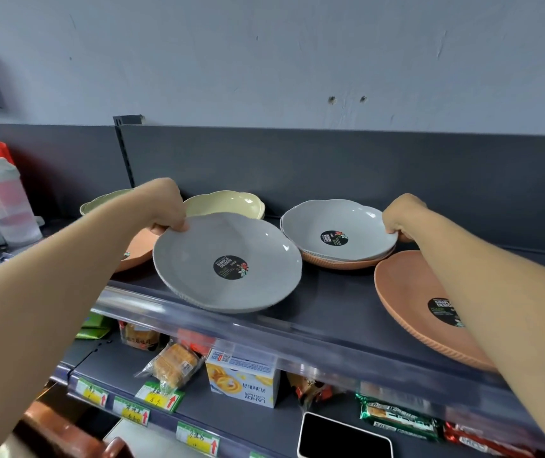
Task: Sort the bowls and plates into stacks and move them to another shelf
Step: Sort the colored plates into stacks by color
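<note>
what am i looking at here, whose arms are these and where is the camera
The one picture comes from a camera worn on a person's head, looking forward and down, so the two bare arms are that person's own. They reach to the top shelf of a shop rack. The left hand grips the rim of a grey plate. The right hand holds the edge of a small stack, grey plates on an orange one. A yellow bowl and an orange plate also lie there; snacks sit below.

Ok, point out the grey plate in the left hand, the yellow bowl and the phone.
grey plate (pixel 228 262), head view, on the black sticker at its centre.
yellow bowl (pixel 223 203), head view, on its inner wall.
phone (pixel 345 438), head view, on the dark screen.
</note>
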`<state>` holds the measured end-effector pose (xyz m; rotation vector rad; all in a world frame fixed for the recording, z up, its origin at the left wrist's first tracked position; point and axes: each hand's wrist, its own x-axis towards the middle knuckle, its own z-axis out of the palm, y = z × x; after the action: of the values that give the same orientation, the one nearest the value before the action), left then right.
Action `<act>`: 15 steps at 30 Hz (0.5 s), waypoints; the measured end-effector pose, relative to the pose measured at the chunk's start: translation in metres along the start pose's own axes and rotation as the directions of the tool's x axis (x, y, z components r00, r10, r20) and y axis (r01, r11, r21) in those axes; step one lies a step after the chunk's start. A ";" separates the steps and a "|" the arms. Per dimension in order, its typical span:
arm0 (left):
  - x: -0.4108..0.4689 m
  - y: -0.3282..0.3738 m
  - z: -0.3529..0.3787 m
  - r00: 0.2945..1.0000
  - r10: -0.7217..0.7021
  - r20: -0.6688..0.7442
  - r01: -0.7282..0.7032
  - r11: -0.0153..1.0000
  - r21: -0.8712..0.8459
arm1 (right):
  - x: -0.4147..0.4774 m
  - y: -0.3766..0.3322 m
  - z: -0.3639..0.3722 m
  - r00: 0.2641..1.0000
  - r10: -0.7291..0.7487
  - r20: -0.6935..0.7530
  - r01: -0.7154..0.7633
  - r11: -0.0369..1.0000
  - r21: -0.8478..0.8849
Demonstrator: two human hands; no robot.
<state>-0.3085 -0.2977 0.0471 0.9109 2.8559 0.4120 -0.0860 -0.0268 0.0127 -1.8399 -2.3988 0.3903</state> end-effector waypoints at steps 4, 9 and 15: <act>-0.009 0.000 -0.017 0.999 -0.034 -0.030 0.029 0.989 -0.145 | 0.004 0.006 -0.001 1.000 0.000 0.007 -0.001 0.984 0.176; -0.011 0.024 -0.012 0.998 -0.040 -0.041 0.014 0.858 -0.513 | 0.008 0.017 -0.002 0.989 -0.090 0.114 0.011 0.828 0.560; 0.003 0.069 0.018 0.997 -0.020 -0.071 -0.031 0.758 -0.651 | -0.001 0.020 -0.006 0.994 -0.003 0.114 -0.065 0.803 0.592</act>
<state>-0.2690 -0.2378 0.0497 0.7556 2.4402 1.3599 -0.0660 -0.0221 0.0137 -1.5833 -1.9633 1.1284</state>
